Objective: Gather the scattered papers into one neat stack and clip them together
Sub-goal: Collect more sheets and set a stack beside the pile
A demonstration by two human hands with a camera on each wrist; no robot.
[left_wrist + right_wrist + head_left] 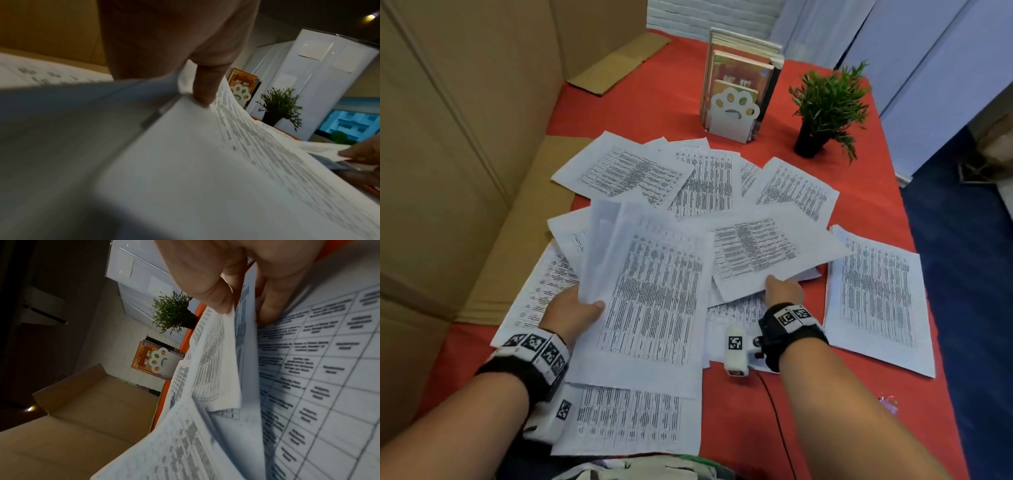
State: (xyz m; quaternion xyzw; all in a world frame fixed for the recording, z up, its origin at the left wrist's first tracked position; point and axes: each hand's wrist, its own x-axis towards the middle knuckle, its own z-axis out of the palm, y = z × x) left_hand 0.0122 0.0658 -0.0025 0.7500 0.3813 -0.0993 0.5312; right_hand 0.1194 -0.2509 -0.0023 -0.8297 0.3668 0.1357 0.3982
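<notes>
Printed white papers (705, 178) lie scattered across the red table (654, 99). My left hand (575, 310) grips a small bunch of sheets (654, 291) lifted off the table, thumb on top; in the left wrist view the thumb (205, 87) presses on that bunch (195, 162). My right hand (784, 289) pinches the near edge of one printed sheet (756, 246) at centre right, raised a little over others. In the right wrist view the thumb and fingers (207, 293) pinch that sheet (244, 337). No clip is visible.
Books in a white paw-shaped bookend (736, 106) stand at the back, with a small potted plant (825, 109) to their right. Cardboard boxes (448, 154) wall the table's left side. The table's right edge drops to blue floor (969, 274). One sheet (880, 294) lies near that edge.
</notes>
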